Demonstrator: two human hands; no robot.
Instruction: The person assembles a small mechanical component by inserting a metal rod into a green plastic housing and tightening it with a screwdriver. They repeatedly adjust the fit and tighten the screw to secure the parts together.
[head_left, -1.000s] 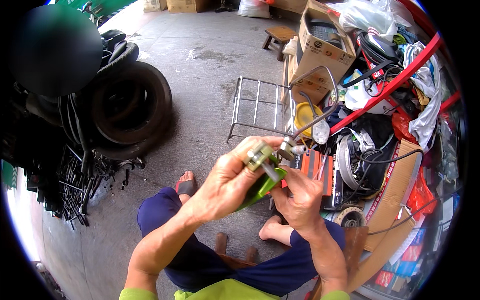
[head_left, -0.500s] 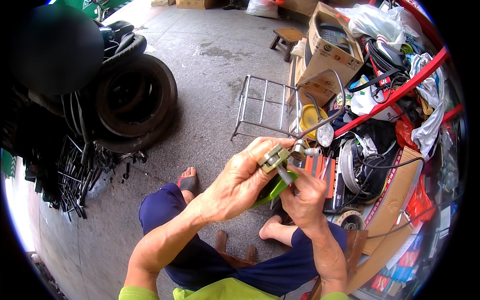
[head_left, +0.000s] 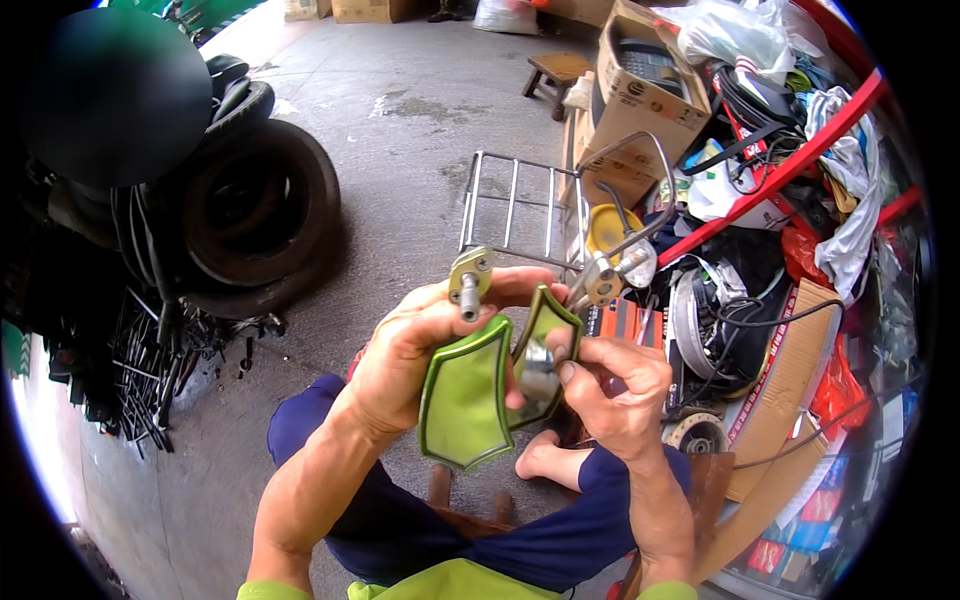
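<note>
Two shield-shaped rear-view mirrors with bright green frames are held up over my lap. The left mirror (head_left: 466,395) faces up and reflects green; the right mirror (head_left: 548,330) stands tilted, partly behind it, with a bright blurred reflection. My left hand (head_left: 385,370) is closed around the pair, its fingers passing behind them. Above its thumb sticks up a metal bracket (head_left: 470,280) with a threaded bolt. A second metal bracket (head_left: 603,284) shows beyond the right mirror. My right hand (head_left: 622,395) pinches the right mirror's edge between thumb and fingers.
A metal rack (head_left: 515,205) stands on the floor ahead. At right are a cardboard box (head_left: 650,100), a red bar (head_left: 770,185), cables and a flattened carton (head_left: 785,390). Stacked tires (head_left: 310,200) and a pile of dark rods (head_left: 150,370) lie at left. A small wooden stool (head_left: 558,70) stands farther off.
The mirrors have turned so their faces show, and spread apart. My left hand and its bracket moved left; my right hand shifted slightly right and down. The whole view shifted slightly.
</note>
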